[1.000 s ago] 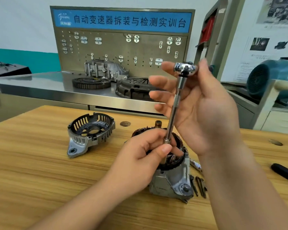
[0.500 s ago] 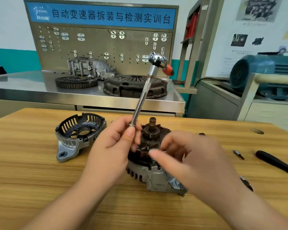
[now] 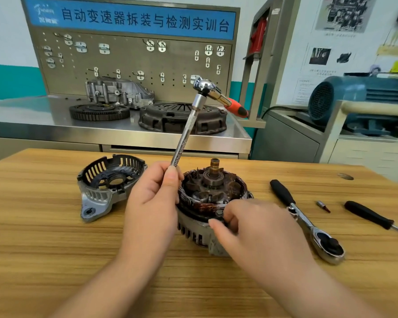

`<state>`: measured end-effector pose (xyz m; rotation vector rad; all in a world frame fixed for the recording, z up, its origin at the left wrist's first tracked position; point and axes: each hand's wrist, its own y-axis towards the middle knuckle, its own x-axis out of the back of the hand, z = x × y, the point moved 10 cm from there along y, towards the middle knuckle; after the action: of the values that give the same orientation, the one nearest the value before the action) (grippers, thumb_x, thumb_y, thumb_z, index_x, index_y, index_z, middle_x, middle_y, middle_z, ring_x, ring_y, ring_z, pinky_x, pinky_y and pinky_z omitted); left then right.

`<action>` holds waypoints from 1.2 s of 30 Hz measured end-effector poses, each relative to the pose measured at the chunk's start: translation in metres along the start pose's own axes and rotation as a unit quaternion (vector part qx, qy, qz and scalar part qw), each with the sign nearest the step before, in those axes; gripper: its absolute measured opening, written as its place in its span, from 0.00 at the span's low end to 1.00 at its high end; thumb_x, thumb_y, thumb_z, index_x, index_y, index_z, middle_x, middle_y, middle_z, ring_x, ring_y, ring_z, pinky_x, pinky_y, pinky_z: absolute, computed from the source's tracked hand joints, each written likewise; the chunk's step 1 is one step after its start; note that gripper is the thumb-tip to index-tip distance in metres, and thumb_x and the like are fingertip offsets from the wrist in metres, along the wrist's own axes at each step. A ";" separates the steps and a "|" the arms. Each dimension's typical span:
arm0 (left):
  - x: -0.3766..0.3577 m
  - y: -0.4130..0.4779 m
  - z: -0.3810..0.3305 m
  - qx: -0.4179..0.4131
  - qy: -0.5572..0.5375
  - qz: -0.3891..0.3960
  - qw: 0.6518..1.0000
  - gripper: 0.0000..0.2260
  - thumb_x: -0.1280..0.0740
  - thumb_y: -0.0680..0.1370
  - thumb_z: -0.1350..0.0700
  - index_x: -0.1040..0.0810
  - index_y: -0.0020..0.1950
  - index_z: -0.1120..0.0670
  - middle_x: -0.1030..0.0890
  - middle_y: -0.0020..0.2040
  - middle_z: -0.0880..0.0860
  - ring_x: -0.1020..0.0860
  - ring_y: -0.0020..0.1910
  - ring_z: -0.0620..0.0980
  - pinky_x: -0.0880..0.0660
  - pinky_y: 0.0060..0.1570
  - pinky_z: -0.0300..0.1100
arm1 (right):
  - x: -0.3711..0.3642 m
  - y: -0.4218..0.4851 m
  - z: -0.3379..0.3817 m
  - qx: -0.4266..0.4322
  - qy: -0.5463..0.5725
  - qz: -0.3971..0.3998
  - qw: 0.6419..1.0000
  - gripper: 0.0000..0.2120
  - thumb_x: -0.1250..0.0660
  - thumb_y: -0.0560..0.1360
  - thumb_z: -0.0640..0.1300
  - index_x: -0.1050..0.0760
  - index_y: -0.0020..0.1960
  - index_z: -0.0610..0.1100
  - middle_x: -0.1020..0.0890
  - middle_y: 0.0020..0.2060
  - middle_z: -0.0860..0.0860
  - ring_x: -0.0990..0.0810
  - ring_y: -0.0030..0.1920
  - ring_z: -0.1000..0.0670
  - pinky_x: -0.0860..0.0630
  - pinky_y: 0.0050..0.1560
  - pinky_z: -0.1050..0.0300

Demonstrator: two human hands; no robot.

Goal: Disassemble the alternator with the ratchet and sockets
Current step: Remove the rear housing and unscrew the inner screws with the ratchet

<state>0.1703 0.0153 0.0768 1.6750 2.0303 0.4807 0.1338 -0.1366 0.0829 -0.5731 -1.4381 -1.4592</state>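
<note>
The opened alternator [image 3: 213, 191] stands on the wooden table [image 3: 44, 249], its copper windings and shaft showing. Left of it lies the removed rear housing [image 3: 106, 182]. My left hand [image 3: 152, 203] grips the lower end of a long extension bar [image 3: 186, 131], which tilts up to the right. At its top sits the chrome ratchet head [image 3: 203, 84] with an orange handle [image 3: 236, 107]. My right hand [image 3: 255, 228] is at the alternator's front rim, fingers curled by a bolt head [image 3: 219, 213]. I cannot tell whether they pinch it.
A second ratchet [image 3: 313, 228] with a black grip lies right of the alternator. Further right are a small bit [image 3: 322, 205] and a black-handled screwdriver [image 3: 372, 218]. Behind the table stands a steel bench [image 3: 32, 125] with a clutch plate [image 3: 182, 118], a gear ring and a casing.
My right hand left the ratchet head and came down to the alternator's front rim. The extension bar, held by my left hand, tilted over to the right. The view shifted left.
</note>
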 end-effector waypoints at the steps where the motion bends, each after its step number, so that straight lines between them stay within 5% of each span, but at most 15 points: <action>1: 0.000 -0.001 -0.001 -0.002 -0.003 -0.002 1.000 0.11 0.41 0.75 0.48 0.24 0.40 0.52 0.32 0.28 0.45 0.34 0.30 0.43 0.36 0.35 0.45 | 0.002 0.000 0.000 0.001 0.011 -0.009 1.000 0.16 0.44 0.76 0.63 0.26 0.43 0.52 0.25 0.34 0.57 0.25 0.37 0.58 0.25 0.39 0.59; 11: 0.003 -0.004 0.008 0.014 -0.029 0.001 0.999 0.13 0.40 0.75 0.48 0.25 0.39 0.56 0.33 0.27 0.45 0.34 0.30 0.43 0.36 0.37 0.46 | 0.041 0.016 -0.041 -0.069 0.227 -0.049 0.970 0.12 0.33 0.67 0.58 0.20 0.35 0.50 0.19 0.30 0.56 0.23 0.30 0.58 0.27 0.29 0.64; 15: 0.001 -0.005 0.015 0.036 -0.062 0.009 0.997 0.11 0.38 0.75 0.47 0.23 0.36 0.51 0.32 0.27 0.44 0.35 0.29 0.43 0.37 0.35 0.46 | 0.034 0.015 -0.085 -0.149 0.247 0.022 0.957 0.11 0.27 0.70 0.53 0.20 0.35 0.46 0.17 0.29 0.50 0.23 0.27 0.54 0.25 0.32 0.55; 20: -0.004 -0.009 0.019 0.051 -0.089 0.023 0.994 0.12 0.35 0.72 0.43 0.21 0.36 0.50 0.32 0.27 0.44 0.34 0.30 0.44 0.37 0.38 0.48 | -0.009 0.004 -0.131 -0.225 0.217 0.153 0.938 0.11 0.27 0.72 0.50 0.19 0.40 0.42 0.19 0.26 0.53 0.25 0.25 0.58 0.29 0.28 0.64; 28: -0.011 -0.017 0.014 0.081 -0.141 0.017 0.987 0.12 0.31 0.74 0.48 0.22 0.34 0.52 0.32 0.27 0.47 0.34 0.29 0.44 0.36 0.37 0.44 | -0.066 0.007 -0.148 -0.228 0.105 0.265 0.931 0.13 0.29 0.74 0.52 0.21 0.41 0.42 0.23 0.23 0.55 0.32 0.22 0.54 0.37 0.21 0.67; 33: -0.015 -0.021 0.008 0.079 -0.155 0.034 0.984 0.11 0.35 0.72 0.49 0.22 0.34 0.54 0.32 0.27 0.48 0.34 0.29 0.44 0.37 0.35 0.42 | -0.080 0.011 -0.149 -0.227 0.068 0.270 0.933 0.12 0.33 0.77 0.52 0.21 0.49 0.43 0.20 0.30 0.52 0.29 0.23 0.58 0.33 0.24 0.66; 36: -0.018 -0.022 0.007 0.077 -0.153 0.053 0.984 0.11 0.33 0.75 0.50 0.21 0.36 0.55 0.31 0.28 0.48 0.34 0.29 0.44 0.36 0.34 0.41 | -0.050 0.016 -0.136 -0.219 0.133 0.157 0.954 0.15 0.33 0.77 0.54 0.25 0.61 0.49 0.18 0.45 0.51 0.23 0.37 0.56 0.27 0.37 0.63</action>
<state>0.1584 -0.0071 0.0614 1.8264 1.7985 0.0912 0.2087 -0.2462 0.0216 -0.8032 -0.7707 -1.5309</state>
